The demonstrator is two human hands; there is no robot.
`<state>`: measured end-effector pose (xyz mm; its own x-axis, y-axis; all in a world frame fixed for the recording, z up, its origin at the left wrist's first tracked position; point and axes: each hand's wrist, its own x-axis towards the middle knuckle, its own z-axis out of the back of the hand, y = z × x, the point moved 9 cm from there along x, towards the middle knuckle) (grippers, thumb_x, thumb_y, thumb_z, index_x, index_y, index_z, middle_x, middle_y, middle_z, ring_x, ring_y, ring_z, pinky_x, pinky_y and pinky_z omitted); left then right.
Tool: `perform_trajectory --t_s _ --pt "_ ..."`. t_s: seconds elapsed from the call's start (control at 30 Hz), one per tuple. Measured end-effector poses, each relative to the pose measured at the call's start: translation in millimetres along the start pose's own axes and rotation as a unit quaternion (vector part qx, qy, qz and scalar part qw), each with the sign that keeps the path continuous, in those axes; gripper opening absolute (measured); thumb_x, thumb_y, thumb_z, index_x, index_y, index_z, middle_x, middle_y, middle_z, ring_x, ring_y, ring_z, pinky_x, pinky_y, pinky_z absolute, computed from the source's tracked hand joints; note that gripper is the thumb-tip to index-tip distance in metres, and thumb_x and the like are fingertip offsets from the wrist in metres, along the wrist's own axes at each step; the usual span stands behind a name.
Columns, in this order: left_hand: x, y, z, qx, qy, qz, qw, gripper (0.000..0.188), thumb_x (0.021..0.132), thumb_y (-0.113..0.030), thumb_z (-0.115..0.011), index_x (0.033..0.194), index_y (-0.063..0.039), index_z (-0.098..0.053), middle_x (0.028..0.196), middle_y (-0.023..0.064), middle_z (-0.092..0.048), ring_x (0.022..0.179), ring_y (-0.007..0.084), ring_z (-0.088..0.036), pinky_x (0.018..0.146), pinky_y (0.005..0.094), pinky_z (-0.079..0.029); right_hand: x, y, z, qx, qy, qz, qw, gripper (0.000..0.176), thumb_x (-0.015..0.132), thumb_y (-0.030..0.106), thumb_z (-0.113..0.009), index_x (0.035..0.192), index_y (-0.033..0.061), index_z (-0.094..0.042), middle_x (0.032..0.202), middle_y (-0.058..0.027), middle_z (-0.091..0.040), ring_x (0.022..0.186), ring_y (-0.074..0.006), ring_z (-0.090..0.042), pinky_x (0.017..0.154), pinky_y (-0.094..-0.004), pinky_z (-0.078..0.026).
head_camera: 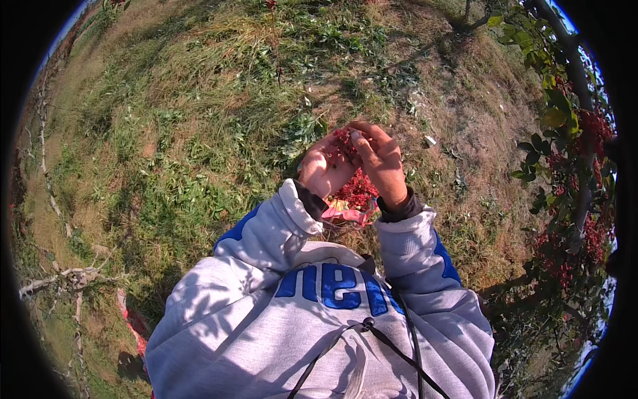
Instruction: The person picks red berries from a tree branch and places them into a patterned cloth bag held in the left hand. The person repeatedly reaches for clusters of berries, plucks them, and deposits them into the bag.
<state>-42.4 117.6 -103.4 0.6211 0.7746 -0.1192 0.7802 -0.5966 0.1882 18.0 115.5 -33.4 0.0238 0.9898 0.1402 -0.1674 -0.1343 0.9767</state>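
Note:
Palm up, my left hand [324,169] cradles a small cluster of red berries [343,143] that look like Sichuan pepper. My right hand [385,167] is over it from the other side, with its thumb and fingertips on the cluster's right edge. Part of the cluster is hidden by the fingers. Beneath both hands shows a heap of red berries [358,192]. It lies in a colourful plastic bag [344,214], whose far side is covered by my hands.
On the right stands a leafy tree [580,99] hung with red berry clusters [593,237]. Bare branches [75,277] reach in at the left, near a red strip of material [132,319]. Grass and weeds [199,149] cover the ground, with a small white scrap [430,141] beyond my right hand.

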Motion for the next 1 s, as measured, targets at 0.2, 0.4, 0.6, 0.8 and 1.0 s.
perform_trajectory --t_s 0.2,0.4,0.6,0.8,1.0 --pt "-16 -28 -1 0.005 0.067 0.001 0.998 0.024 0.086 -0.012 -0.041 0.099 0.004 -0.053 0.098 0.0157 -0.058 0.096 0.0259 -0.054 0.089 0.0378 -0.042 16 -2 -27 -0.070 0.016 0.010 0.997 0.019 0.080 0.008 -0.059 0.096 -0.0015 -0.057 0.077 -0.0056 -0.062 0.069 -0.0083 -0.056 0.061 -0.0197 -0.045" --pt "-40 -51 -5 0.116 0.020 -0.058 0.991 0.033 0.087 -0.016 -0.040 0.107 0.010 -0.047 0.108 0.0202 -0.052 0.106 0.0290 -0.048 0.100 0.0402 -0.032 16 -25 -36 0.129 -0.024 -0.049 0.990 0.014 0.080 0.008 -0.058 0.088 -0.0032 -0.057 0.078 -0.0064 -0.061 0.068 -0.0090 -0.056 0.062 -0.0195 -0.045" --pt "-44 -59 11 0.264 -0.054 -0.097 0.958 0.028 0.082 0.004 -0.049 0.109 -0.001 -0.051 0.107 0.0102 -0.055 0.101 0.0197 -0.052 0.093 0.0323 -0.042 8 -27 -54 0.150 -0.027 -0.030 0.988 0.012 0.080 0.004 -0.059 0.090 -0.0024 -0.056 0.081 -0.0053 -0.060 0.072 -0.0085 -0.055 0.065 -0.0188 -0.045" --pt "-54 -73 19 0.318 -0.075 -0.138 0.935 0.025 0.084 0.002 -0.046 0.110 0.002 -0.049 0.106 0.0126 -0.055 0.099 0.0212 -0.055 0.089 0.0292 -0.046 6 -24 -54 0.161 -0.047 -0.007 0.986 0.013 0.079 0.005 -0.060 0.090 -0.0011 -0.057 0.074 -0.0014 -0.058 0.060 -0.0037 -0.049 0.052 -0.0162 -0.039" --pt "-69 -76 14 0.299 -0.042 -0.107 0.947 0.031 0.085 0.000 -0.037 0.114 0.010 -0.042 0.114 0.0200 -0.050 0.107 0.0270 -0.049 0.096 0.0347 -0.040 10 -35 -58 0.205 -0.010 -0.096 0.974 0.012 0.079 0.006 -0.060 0.087 -0.0022 -0.057 0.068 -0.0005 -0.057 0.056 -0.0038 -0.049 0.050 -0.0166 -0.038"
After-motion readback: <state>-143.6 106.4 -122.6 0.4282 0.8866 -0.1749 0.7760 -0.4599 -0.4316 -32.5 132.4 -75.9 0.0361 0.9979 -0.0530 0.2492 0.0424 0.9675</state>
